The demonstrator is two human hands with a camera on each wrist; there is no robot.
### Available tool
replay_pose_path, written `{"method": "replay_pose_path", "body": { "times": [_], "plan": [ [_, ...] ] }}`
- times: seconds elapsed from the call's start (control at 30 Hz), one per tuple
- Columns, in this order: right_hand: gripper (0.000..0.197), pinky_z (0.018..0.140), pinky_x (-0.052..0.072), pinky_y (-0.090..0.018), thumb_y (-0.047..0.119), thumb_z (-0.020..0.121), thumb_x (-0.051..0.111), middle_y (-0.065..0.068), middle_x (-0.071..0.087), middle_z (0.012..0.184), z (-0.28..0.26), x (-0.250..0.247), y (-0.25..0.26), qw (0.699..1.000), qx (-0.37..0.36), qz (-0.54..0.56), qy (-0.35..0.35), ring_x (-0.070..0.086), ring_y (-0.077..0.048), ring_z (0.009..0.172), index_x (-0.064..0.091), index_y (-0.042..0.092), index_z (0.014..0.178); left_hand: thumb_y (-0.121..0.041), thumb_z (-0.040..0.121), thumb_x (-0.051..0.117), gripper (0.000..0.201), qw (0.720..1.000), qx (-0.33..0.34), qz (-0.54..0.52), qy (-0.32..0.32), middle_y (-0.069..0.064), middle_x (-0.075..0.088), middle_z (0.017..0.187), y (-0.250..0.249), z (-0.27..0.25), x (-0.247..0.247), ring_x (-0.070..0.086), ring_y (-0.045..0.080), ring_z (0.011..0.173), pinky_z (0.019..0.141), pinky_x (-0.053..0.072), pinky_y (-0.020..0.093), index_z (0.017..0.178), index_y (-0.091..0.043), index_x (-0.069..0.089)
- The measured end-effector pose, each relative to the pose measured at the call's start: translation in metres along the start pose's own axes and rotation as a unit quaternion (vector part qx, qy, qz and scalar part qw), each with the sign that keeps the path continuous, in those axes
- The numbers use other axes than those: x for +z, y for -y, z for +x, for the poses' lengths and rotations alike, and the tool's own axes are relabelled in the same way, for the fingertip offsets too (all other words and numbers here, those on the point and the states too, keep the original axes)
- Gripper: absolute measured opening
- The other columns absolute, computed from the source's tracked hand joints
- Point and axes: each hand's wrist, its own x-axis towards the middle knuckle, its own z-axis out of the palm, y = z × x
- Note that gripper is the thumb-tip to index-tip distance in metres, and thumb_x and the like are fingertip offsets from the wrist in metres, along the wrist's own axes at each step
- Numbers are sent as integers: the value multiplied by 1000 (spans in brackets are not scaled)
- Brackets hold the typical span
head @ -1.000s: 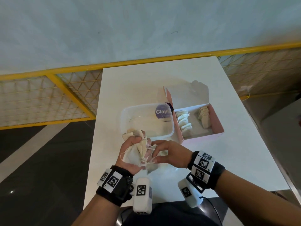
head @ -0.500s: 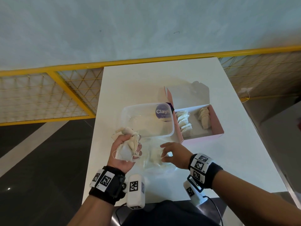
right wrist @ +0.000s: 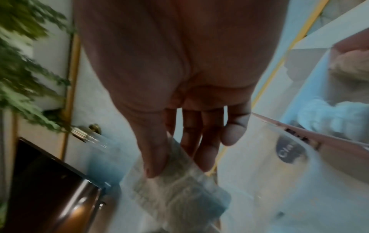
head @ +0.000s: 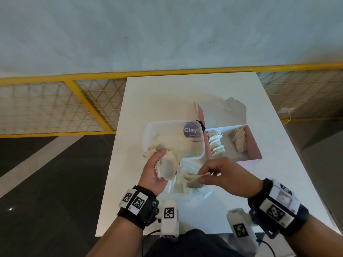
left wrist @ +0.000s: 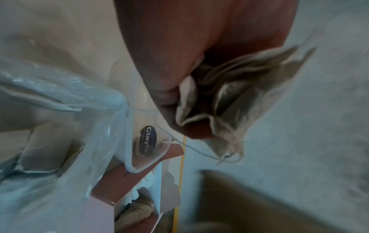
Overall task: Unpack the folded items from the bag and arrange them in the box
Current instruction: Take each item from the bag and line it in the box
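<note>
My left hand (head: 157, 169) grips a bunch of cream folded cloth pouches (head: 168, 165) with loose strings, seen close in the left wrist view as pouches (left wrist: 229, 100). My right hand (head: 220, 175) pinches one folded pouch (head: 193, 178) between thumb and fingers, just above a clear plastic bag (head: 187, 193) on the table; the same pouch (right wrist: 175, 181) shows under the thumb in the right wrist view. The pink box (head: 254, 149) stands open at the right, with two rows of pouches (head: 216, 143) inside.
A clear plastic tub (head: 174, 140) with a purple "Clay" sticker (head: 192, 129) sits between the hands and the pink box, touching its left wall. The white table (head: 167, 95) ends near a yellow mesh railing (head: 55, 106). Dark floor lies to the left.
The hands have come apart: the left one kept the bunch and stayed left, while the right one dropped to the plastic bag and lifted a single pouch from it.
</note>
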Motion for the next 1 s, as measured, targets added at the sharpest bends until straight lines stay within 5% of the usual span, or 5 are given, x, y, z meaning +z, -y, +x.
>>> {"method": "replay_pose_path", "body": {
  "times": [0.17,0.23,0.47,0.83,1.0],
  "plan": [
    [6,71,45,-29,26,74,75,-21,64,78,3,-10,25,992,-23,125,26,54,-18,71,72,23,79,-27,84,60,24,999,-32,-1,-4,13,67,99,14,4,8,65,25,92,84,51,39,99,-11,68],
    [5,67,45,-22,17,77,74,-7,65,69,12,-5,27,993,-16,113,12,55,-10,67,70,17,78,-37,91,58,51,998,-56,3,4,21,57,122,19,5,14,57,30,112,100,42,44,127,-2,55],
    [12,62,46,-15,13,82,68,7,65,69,37,13,0,990,8,-8,-140,56,-2,62,66,21,74,-47,72,76,67,992,-73,38,92,19,67,110,30,4,8,66,26,98,88,52,37,118,-1,60],
    [11,69,48,-28,13,82,69,3,63,71,22,0,-11,994,15,26,-101,55,-9,66,66,20,74,1,55,61,40,989,-37,51,136,16,69,89,32,8,-3,68,28,78,64,56,35,94,-7,64],
    [14,60,42,-13,12,82,68,7,58,65,14,2,-17,995,35,15,-89,48,-1,57,64,18,71,-3,54,64,45,987,-48,80,131,15,64,90,41,6,-9,65,27,81,66,53,34,98,-8,58]
  ]
}}
